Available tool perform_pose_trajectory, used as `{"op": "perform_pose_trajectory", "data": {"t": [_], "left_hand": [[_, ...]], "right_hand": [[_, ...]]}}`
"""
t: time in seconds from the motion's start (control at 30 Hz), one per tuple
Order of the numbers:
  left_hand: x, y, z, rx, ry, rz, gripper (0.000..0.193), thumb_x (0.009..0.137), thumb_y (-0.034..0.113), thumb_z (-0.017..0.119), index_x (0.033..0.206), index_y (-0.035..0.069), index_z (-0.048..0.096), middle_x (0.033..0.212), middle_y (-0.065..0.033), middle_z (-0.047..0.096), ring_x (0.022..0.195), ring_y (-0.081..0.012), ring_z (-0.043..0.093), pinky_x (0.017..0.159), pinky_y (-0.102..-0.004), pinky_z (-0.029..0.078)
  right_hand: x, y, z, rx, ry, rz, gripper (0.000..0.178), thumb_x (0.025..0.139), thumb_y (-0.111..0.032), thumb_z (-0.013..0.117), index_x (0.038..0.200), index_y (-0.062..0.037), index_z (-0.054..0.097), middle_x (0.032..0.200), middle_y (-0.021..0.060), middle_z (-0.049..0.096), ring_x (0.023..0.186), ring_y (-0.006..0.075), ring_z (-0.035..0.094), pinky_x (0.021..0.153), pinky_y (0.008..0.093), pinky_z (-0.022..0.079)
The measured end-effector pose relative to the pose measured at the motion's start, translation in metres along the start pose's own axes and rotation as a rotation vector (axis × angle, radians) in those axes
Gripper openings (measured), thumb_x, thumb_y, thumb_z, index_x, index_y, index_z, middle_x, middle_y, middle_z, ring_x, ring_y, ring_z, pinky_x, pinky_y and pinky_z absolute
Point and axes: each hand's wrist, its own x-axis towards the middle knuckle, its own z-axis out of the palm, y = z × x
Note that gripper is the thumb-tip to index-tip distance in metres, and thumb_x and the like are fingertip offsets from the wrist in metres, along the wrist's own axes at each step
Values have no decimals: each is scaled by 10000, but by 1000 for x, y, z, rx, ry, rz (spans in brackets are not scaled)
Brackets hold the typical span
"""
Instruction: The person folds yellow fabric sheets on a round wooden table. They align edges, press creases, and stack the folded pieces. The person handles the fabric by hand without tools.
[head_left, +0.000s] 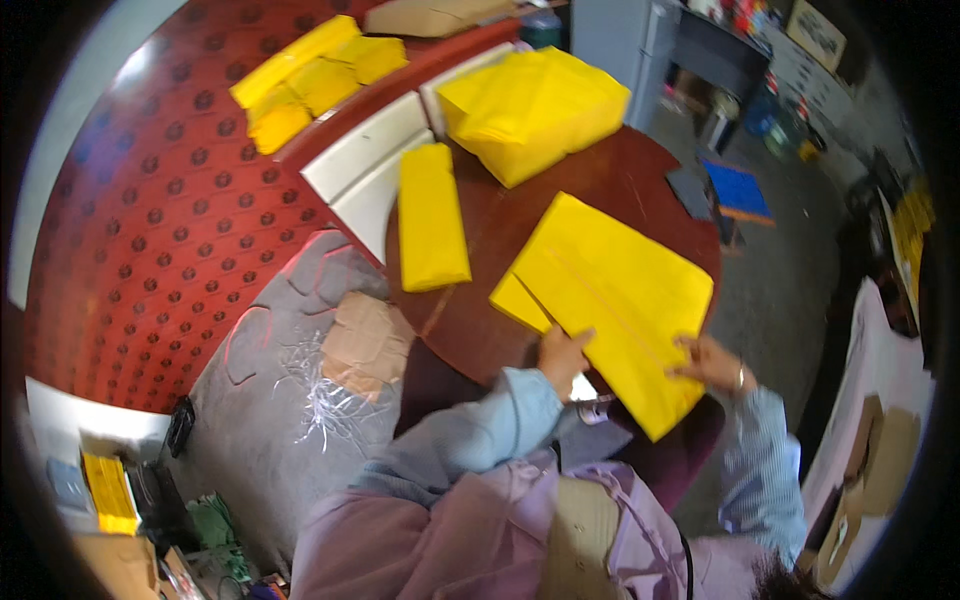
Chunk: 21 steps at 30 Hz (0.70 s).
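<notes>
A large folded yellow sheet (625, 300), paper-like with a faint crease down it, lies over the round brown table (500, 330) and reaches past its near edge. My left hand (566, 358) is closed at its near left edge, thumb along the side. On the opposite side, my right hand (712, 363) grips the right edge with bent fingers. Another yellow layer (520, 303) shows beneath the sheet's left side. Left of it rests a narrow, flat yellow folded piece (433, 220). Farther back stands a bulky yellow stack or bag (535, 105), its inside hidden.
More yellow folded pieces (315, 80) lie on the red patterned surface (150, 230) at far left. White drawers (370, 165) adjoin the table. Brown paper (365, 345) and pale plastic strands (335, 405) litter the grey floor covering. An opened cardboard box (875, 470) is at right.
</notes>
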Motion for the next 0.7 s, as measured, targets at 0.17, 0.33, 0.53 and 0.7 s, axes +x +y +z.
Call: {"op": "perform_pose_trajectory", "data": {"t": [0.17, 0.33, 0.53, 0.7], "left_hand": [[-24, 27, -4, 104, 4, 94, 350, 1012, -8, 667, 1355, 22, 610, 1260, -96, 733, 1085, -193, 726, 844, -312, 606], [-43, 130, -56, 157, -142, 437, 407, 993, -70, 660, 1385, 7, 582, 1301, -105, 724, 1142, -195, 717, 984, -327, 576], [16, 301, -137, 287, -213, 510, 466, 989, -61, 656, 1435, 14, 544, 1337, -130, 707, 1181, -238, 718, 996, -370, 598], [110, 363, -194, 339, -139, 330, 490, 1011, 20, 673, 1468, -37, 506, 1333, -165, 692, 1179, -254, 722, 982, -385, 625]], "right_hand": [[-34, -21, 59, 524, -133, -86, 509, 920, -101, 850, 1372, -13, 632, 1053, -15, 732, 775, 34, 622, 687, 184, 497], [8, -101, 107, 487, -194, -216, 618, 945, -102, 817, 1487, -25, 531, 1123, 11, 726, 870, 52, 655, 752, 223, 533], [143, -227, 163, 451, -128, -544, 707, 938, -124, 815, 1557, -48, 481, 1348, 66, 663, 1157, 155, 669, 993, 280, 547], [244, -270, 178, 458, -97, -422, 583, 940, -153, 820, 1457, -57, 570, 1089, 39, 730, 912, 124, 687, 817, 252, 554]]}}
